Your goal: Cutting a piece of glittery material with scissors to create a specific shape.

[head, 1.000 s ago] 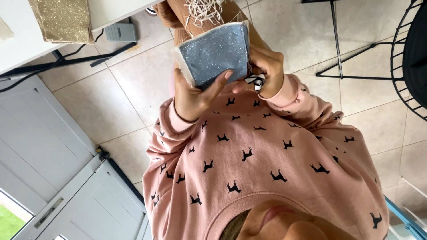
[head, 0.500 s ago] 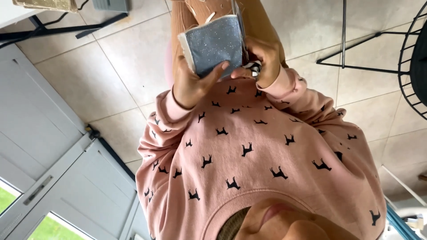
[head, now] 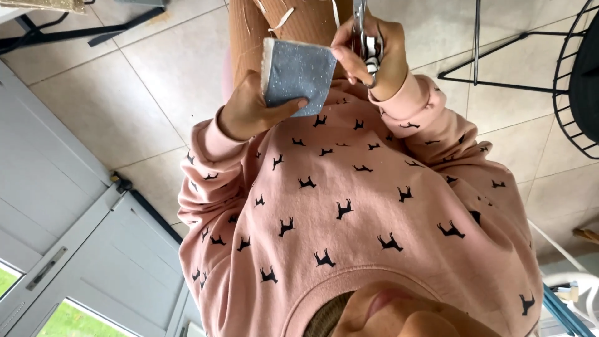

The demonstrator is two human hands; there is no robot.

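Note:
My left hand (head: 246,113) grips a small grey-blue glittery rectangle (head: 299,78) with a pale edge, thumb across its lower front, in front of my chest. My right hand (head: 377,59) is shut on a pair of scissors (head: 360,25) with metal blades pointing up, right beside the rectangle's upper right corner. Whether the blades touch the piece is hidden by my fingers. Both sleeves are pink with small black animal prints. My tan-clad lap (head: 299,22) lies behind the hands, with pale strips (head: 282,17) on it.
A black wire chair (head: 571,93) and thin black metal legs (head: 477,56) stand on the tiled floor at right. A white panelled door (head: 75,249) runs along the left. Black table legs (head: 56,34) cross the top left corner.
The view has dropped closer to my chest. My right hand with the scissors rose from under the rectangle to its upper right corner. My left hand keeps its grip.

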